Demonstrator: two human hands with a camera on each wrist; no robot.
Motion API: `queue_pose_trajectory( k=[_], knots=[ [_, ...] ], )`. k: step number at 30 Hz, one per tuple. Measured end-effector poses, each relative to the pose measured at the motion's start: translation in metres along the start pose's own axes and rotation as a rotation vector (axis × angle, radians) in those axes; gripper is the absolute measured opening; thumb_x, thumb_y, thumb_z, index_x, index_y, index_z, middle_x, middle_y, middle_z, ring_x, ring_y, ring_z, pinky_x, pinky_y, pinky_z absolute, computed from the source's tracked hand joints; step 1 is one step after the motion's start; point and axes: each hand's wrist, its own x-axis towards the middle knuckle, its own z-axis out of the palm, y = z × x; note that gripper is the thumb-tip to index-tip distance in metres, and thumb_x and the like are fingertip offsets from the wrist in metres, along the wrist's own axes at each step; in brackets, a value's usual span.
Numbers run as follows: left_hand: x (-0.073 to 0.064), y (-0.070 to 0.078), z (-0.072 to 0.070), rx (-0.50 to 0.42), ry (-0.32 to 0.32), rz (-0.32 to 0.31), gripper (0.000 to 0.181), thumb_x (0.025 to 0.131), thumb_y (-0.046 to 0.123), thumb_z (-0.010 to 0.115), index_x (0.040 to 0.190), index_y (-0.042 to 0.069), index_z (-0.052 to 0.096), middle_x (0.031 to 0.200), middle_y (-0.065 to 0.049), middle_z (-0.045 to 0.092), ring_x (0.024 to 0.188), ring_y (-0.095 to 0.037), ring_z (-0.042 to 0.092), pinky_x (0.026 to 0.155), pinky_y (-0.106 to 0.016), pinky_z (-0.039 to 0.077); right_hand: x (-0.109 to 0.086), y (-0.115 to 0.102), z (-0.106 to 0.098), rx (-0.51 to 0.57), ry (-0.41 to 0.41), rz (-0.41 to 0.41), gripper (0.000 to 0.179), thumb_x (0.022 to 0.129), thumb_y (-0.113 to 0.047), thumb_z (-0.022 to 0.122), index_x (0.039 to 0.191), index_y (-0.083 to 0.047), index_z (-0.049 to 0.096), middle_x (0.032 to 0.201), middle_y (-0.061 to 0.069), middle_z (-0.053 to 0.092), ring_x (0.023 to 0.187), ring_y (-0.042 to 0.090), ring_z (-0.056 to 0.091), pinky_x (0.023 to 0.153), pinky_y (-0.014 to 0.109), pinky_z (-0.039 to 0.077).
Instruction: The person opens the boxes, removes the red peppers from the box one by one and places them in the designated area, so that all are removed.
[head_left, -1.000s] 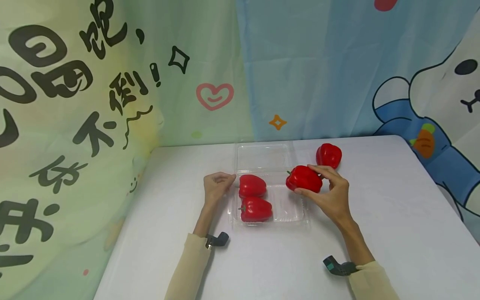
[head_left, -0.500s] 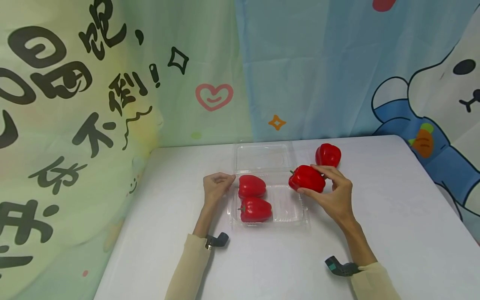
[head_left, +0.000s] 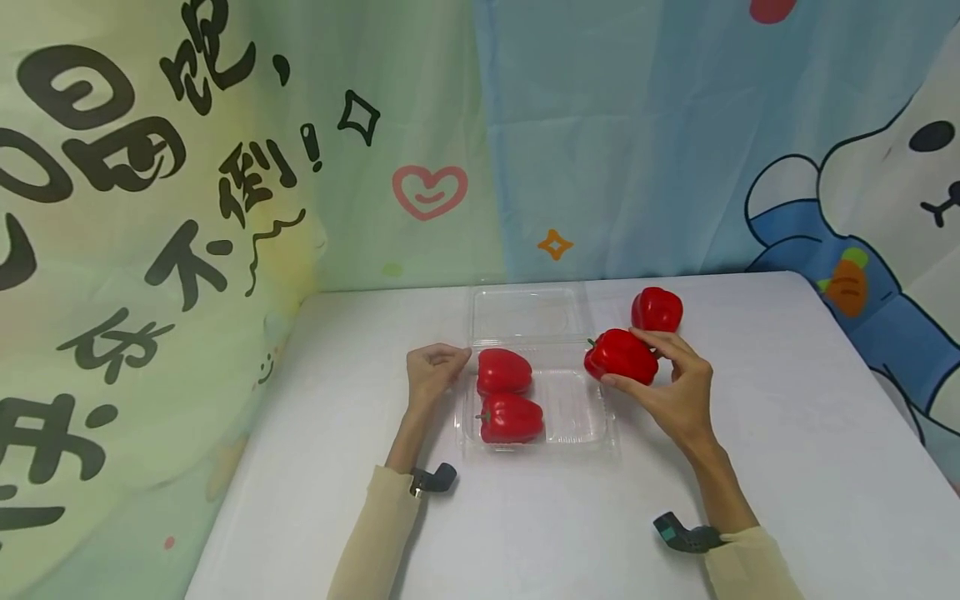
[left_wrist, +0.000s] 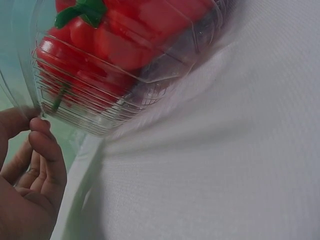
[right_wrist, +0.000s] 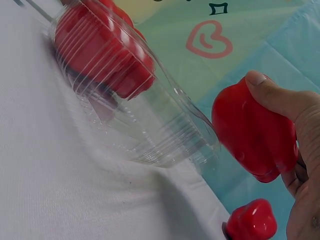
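Observation:
My right hand grips a red bell pepper between thumb and fingers, over the right edge of a clear plastic clamshell box. In the right wrist view this pepper is raised beside the box wall. Two more red bell peppers, a rear one and a front one, lie in the left half of the box. At the box's left rim, my left hand pinches the clear edge with thumb and forefinger, as the left wrist view shows at close range. The box lid lies folded back, away from me.
Behind my right hand, another red bell pepper stands on the white-covered table near its back edge. A printed curtain hangs directly behind the table and along its left side.
My right hand has drifted slightly to the right with its bell pepper, from over the box toward its right edge. The left hand, the box and the other peppers have stayed put.

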Motion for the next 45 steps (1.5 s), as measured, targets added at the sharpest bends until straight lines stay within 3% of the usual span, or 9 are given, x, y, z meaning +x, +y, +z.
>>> queue_pose_trajectory(
  k=[10, 13, 26, 31, 35, 45],
  knots=[
    [0.002, 0.001, 0.0, 0.01, -0.02, 0.007, 0.023, 0.094, 0.019, 0.083, 0.09, -0.004, 0.08, 0.065, -0.004, 0.072, 0.055, -0.008, 0.061, 0.054, -0.021, 0.046, 0.002, 0.003, -0.002, 0.011, 0.021, -0.027, 0.076, 0.068, 0.006, 0.098, 0.139, -0.008, 0.074, 0.133, 0.02, 0.075, 0.118, 0.003, 0.063, 0.097, 0.007, 0.051],
    [0.002, 0.0, 0.0, 0.016, -0.025, 0.018, 0.023, 0.094, 0.019, 0.082, 0.09, -0.003, 0.08, 0.063, -0.002, 0.071, 0.054, -0.007, 0.061, 0.053, -0.021, 0.045, 0.002, 0.002, -0.003, 0.012, 0.025, -0.032, 0.075, 0.069, 0.006, 0.098, 0.139, -0.009, 0.075, 0.133, 0.019, 0.075, 0.117, 0.003, 0.064, 0.097, 0.007, 0.052],
    [0.002, 0.0, 0.0, -0.003, -0.02, 0.031, 0.021, 0.094, 0.015, 0.084, 0.089, -0.005, 0.08, 0.076, -0.03, 0.073, 0.055, -0.011, 0.06, 0.053, -0.021, 0.045, 0.008, 0.007, -0.015, -0.018, 0.06, -0.005, 0.076, 0.07, 0.006, 0.097, 0.14, -0.011, 0.075, 0.131, 0.022, 0.074, 0.116, 0.003, 0.062, 0.095, 0.005, 0.05],
    [0.001, 0.0, 0.0, -0.012, -0.008, 0.029, 0.021, 0.093, 0.015, 0.085, 0.09, -0.005, 0.08, 0.078, -0.033, 0.074, 0.056, -0.01, 0.059, 0.052, -0.021, 0.043, 0.009, 0.009, -0.02, -0.046, 0.072, 0.015, 0.074, 0.073, 0.002, 0.097, 0.142, -0.013, 0.074, 0.132, 0.017, 0.074, 0.116, 0.003, 0.063, 0.094, 0.007, 0.052],
    [0.001, 0.0, 0.0, 0.008, -0.012, 0.032, 0.021, 0.094, 0.016, 0.085, 0.09, -0.004, 0.081, 0.078, -0.031, 0.075, 0.056, -0.01, 0.06, 0.053, -0.021, 0.045, 0.008, 0.013, -0.023, -0.062, 0.089, 0.024, 0.074, 0.074, 0.001, 0.097, 0.142, -0.017, 0.074, 0.131, 0.005, 0.075, 0.114, 0.003, 0.063, 0.093, 0.008, 0.052],
    [0.002, -0.001, 0.0, -0.004, -0.02, 0.033, 0.021, 0.094, 0.014, 0.083, 0.089, -0.005, 0.08, 0.075, -0.029, 0.074, 0.054, -0.008, 0.06, 0.053, -0.021, 0.045, 0.005, 0.017, -0.029, -0.059, 0.1, 0.045, 0.073, 0.074, 0.002, 0.097, 0.141, -0.016, 0.074, 0.133, 0.003, 0.075, 0.118, 0.004, 0.064, 0.094, 0.007, 0.052]
  ],
)
